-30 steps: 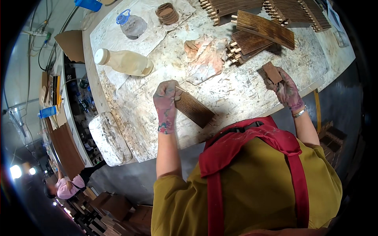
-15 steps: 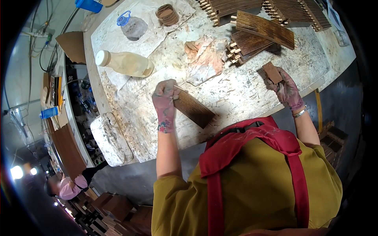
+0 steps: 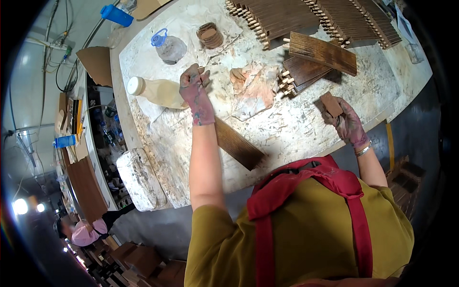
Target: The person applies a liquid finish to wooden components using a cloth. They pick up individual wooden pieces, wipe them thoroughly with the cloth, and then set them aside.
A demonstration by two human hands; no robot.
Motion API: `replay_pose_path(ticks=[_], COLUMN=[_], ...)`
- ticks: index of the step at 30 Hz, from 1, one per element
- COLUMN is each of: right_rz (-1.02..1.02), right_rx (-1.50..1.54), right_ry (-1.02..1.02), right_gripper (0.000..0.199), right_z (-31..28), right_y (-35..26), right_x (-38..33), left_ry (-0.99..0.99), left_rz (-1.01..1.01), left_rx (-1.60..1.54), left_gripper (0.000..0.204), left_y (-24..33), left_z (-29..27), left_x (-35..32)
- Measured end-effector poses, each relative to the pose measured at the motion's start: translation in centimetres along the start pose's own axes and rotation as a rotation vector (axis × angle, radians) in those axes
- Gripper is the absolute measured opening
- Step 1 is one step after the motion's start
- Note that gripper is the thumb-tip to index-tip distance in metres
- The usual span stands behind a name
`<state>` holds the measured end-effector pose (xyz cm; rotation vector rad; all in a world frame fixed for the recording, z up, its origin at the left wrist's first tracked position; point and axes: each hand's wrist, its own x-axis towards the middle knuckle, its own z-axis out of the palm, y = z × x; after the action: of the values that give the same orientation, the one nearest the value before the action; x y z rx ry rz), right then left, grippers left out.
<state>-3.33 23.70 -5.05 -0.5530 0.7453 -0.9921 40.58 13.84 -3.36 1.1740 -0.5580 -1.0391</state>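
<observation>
Evidently, one loose board [image 3: 239,145] lies flat at the near side, presumably for easy reach. Right hand [image 3: 349,122]: fingers wrapped round one brown block [image 3: 331,104], apparently kept ready. Left hand [image 3: 193,82]: fingers curled, contents I cannot tell. One cloth [image 3: 254,91] mid-table; two bottles [image 3: 161,92] far left.

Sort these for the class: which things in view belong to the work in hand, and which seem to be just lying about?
Likely in the work:
brown block, in the right hand
dark board, beside the left forearm
pegged boards

Seemingly just lying about:
blue container, top left
clear blue-capped jug
cardboard sheet
</observation>
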Motion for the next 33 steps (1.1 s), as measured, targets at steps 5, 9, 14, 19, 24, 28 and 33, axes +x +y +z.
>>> replay_pose_path(ticks=[5,9,14,19,24,28,33], right_rz=[-0.017,-0.027,-0.017,-0.041,-0.057,-0.056,-0.063], right_rx=[-0.043,-0.022,0.030,0.059,0.053,0.061,0.061], right_ry=[0.014,0.009,0.033,0.019,-0.005,-0.021,-0.019], right_gripper=[0.054,0.058,0.057,0.057,0.057,0.057,0.056], right_z=[0.5,-0.2,-0.5,-0.6,-1.0,-1.6,-1.2], right_y=[0.0,0.3,0.3,0.5,0.6,0.8,0.7], right_x=[-0.1,-0.1,-0.2,0.0,0.1,0.2,0.1], left_ry=[0.037,-0.162,-0.144,-0.225,-0.184,-0.191,-0.189], left_rz=[0.064,0.034,-0.191,-0.259,-0.188,-0.182,-0.113], left_rx=[0.089,0.514,0.432,0.217,0.235,0.311,0.293], left_gripper=[0.011,0.014,0.021,0.013,0.018,0.020,0.022], left_y=[2.1,3.5,4.1,0.9,0.4,-0.2,-1.2], left_z=[1.7,1.1,-0.9,-4.5,-3.9,-4.5,-5.0], left_x=[0.8,-2.0,-9.2,-11.2,-12.0,-12.0,-12.2])
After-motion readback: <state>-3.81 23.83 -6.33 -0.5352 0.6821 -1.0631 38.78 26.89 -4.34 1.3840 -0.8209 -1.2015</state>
